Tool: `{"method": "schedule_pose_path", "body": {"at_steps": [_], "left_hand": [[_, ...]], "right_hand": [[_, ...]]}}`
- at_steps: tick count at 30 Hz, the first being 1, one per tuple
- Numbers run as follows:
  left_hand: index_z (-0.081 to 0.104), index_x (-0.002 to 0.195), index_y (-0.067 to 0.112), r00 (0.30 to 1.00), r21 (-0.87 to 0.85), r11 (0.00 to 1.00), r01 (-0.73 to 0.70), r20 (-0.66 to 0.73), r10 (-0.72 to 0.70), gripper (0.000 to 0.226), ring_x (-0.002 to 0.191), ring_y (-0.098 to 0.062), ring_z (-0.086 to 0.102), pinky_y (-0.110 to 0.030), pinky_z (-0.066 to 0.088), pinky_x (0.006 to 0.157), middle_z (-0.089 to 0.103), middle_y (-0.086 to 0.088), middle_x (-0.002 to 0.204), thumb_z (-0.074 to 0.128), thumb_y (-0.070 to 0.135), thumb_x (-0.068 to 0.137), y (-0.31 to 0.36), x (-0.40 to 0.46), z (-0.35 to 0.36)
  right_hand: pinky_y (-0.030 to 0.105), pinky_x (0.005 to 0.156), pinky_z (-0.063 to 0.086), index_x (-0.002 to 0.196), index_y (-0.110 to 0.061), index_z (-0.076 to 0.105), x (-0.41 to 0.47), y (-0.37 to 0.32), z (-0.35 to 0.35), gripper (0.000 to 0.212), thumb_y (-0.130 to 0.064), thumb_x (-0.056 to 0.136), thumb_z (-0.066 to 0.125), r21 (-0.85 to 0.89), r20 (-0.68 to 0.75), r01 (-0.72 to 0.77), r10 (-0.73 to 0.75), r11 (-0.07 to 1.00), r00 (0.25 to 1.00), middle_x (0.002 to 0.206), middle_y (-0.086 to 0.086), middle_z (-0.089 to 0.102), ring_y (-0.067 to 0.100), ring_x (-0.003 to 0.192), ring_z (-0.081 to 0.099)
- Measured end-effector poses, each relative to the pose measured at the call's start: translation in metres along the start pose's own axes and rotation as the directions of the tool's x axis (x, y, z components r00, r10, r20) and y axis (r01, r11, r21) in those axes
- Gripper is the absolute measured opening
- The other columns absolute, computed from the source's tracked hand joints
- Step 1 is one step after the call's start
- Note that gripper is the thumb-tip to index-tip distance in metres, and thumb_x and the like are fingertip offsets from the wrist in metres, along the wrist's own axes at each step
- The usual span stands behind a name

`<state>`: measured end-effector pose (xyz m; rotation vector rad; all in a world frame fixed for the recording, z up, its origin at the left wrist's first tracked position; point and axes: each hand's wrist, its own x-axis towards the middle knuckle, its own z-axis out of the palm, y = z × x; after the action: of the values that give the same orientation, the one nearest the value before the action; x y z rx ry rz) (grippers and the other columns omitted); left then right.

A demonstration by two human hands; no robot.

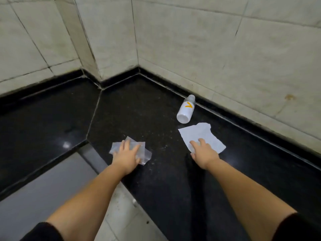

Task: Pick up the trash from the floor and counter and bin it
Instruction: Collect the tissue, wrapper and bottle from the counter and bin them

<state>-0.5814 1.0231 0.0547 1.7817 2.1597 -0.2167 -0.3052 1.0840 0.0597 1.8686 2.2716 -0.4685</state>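
Black stone counter [139,110]: left hand [127,154] flat on clear plastic wrapper [118,147], right hand [202,150] spread on white paper [199,134], apparently to gather both; toppled bottle [185,110] lies beyond.

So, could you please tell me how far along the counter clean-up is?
Nothing looks binned yet, and no bin is in view. In hand: the left hand presses on the clear plastic wrapper, the right hand on the white paper. Left: the white bottle, lying untouched.
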Motion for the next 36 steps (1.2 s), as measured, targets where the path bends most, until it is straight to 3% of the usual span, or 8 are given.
{"method": "schedule_pose_path", "body": {"at_steps": [3, 6, 10, 17, 22, 27, 32, 36], "left_hand": [[0.013, 0.148, 0.041, 0.996, -0.041, 0.999, 0.010, 0.085, -0.006, 0.066, 0.150, -0.032, -0.002, -0.060, 0.021, 0.114, -0.007, -0.007, 0.162, 0.047, 0.046, 0.092, -0.010, 0.033, 0.010], [0.029, 0.139, 0.038, 0.996, -0.030, 0.999, 0.018, 0.093, -0.016, 0.056, 0.140, -0.032, 0.025, -0.055, 0.038, 0.106, 0.019, -0.009, 0.153, 0.049, 0.051, 0.088, -0.012, 0.048, 0.022], [0.037, 0.135, 0.028, 1.000, -0.021, 1.000, 0.019, 0.014, -0.019, 0.049, 0.132, -0.030, 0.034, -0.051, 0.042, 0.103, 0.033, -0.010, 0.143, 0.052, 0.039, 0.091, -0.005, 0.051, 0.025], [0.038, 0.133, 0.018, 0.998, -0.149, 0.988, 0.052, -0.009, -0.054, 0.042, 0.123, -0.031, 0.045, -0.046, 0.045, 0.099, 0.045, -0.013, 0.132, 0.047, 0.012, 0.092, 0.011, 0.030, 0.038], [0.052, 0.122, 0.005, 0.999, -0.229, 0.973, -0.009, -0.043, -0.001, 0.028, 0.112, -0.035, 0.055, -0.039, 0.047, 0.094, 0.050, -0.021, 0.127, 0.048, 0.014, 0.095, 0.019, 0.036, 0.025], [0.055, 0.116, 0.006, 0.993, -0.178, 0.980, -0.085, -0.090, 0.070, 0.024, 0.100, -0.033, 0.059, -0.037, 0.047, 0.090, 0.048, -0.016, 0.119, 0.050, 0.013, 0.094, 0.029, 0.080, -0.005], [0.054, 0.116, 0.007, 0.965, -0.130, 0.965, -0.226, -0.166, 0.204, 0.024, 0.105, -0.031, 0.056, -0.037, 0.049, 0.091, 0.048, -0.015, 0.121, 0.050, 0.016, 0.094, 0.046, 0.152, -0.032], [0.053, 0.116, 0.010, 0.922, -0.062, 0.932, -0.357, -0.180, 0.342, 0.022, 0.104, -0.025, 0.053, -0.033, 0.048, 0.090, 0.047, -0.011, 0.120, 0.050, 0.016, 0.095, 0.052, 0.213, -0.047]], "right_hand": [[0.046, 0.101, 0.040, 0.149, -0.036, 0.012, 0.027, 0.009, 0.003, 0.061, -0.036, 0.096, 0.043, 0.039, 0.050, -0.090, 0.088, 0.995, 0.995, 0.159, 0.008, 0.000, 0.035, 0.130, 0.034], [0.045, 0.102, 0.040, 0.148, -0.041, 0.005, 0.039, 0.018, 0.010, 0.068, -0.044, 0.094, 0.046, 0.008, 0.103, -0.172, 0.171, 0.985, 0.980, 0.159, 0.005, -0.005, 0.036, 0.133, 0.029], [0.044, 0.105, 0.038, 0.148, -0.035, 0.018, 0.051, 0.028, 0.012, 0.063, -0.046, 0.092, 0.047, -0.006, 0.168, -0.196, 0.194, 0.981, 0.967, 0.150, 0.008, 0.018, 0.035, 0.132, 0.030], [0.041, 0.095, 0.045, 0.125, -0.004, 0.050, 0.048, 0.010, 0.012, 0.032, -0.014, 0.094, 0.045, 0.135, 0.174, -0.186, 0.162, 0.973, 0.971, 0.125, 0.022, 0.058, 0.037, 0.115, 0.056], [0.035, 0.088, 0.046, 0.112, -0.005, 0.062, 0.040, 0.008, 0.003, 0.033, -0.028, 0.092, 0.050, 0.145, 0.266, -0.144, 0.102, 0.979, 0.959, 0.116, 0.016, 0.062, 0.031, 0.108, 0.059], [0.026, 0.056, 0.038, 0.053, -0.016, 0.037, 0.063, 0.009, -0.042, 0.034, -0.021, 0.080, 0.058, 0.397, 0.046, -0.089, 0.078, 0.914, 0.996, 0.081, 0.011, 0.049, 0.018, 0.063, 0.048], [0.029, 0.051, 0.034, 0.055, -0.016, 0.038, 0.107, 0.007, -0.088, 0.029, -0.010, 0.080, 0.050, 0.416, -0.097, -0.164, 0.223, 0.894, 0.970, 0.058, 0.000, 0.049, 0.026, 0.062, 0.050], [0.034, 0.061, 0.044, 0.075, -0.018, 0.044, 0.155, 0.001, -0.114, 0.012, -0.009, 0.082, 0.044, 0.406, -0.151, -0.275, 0.360, 0.872, 0.921, 0.076, 0.006, 0.057, 0.030, 0.074, 0.056]]}}
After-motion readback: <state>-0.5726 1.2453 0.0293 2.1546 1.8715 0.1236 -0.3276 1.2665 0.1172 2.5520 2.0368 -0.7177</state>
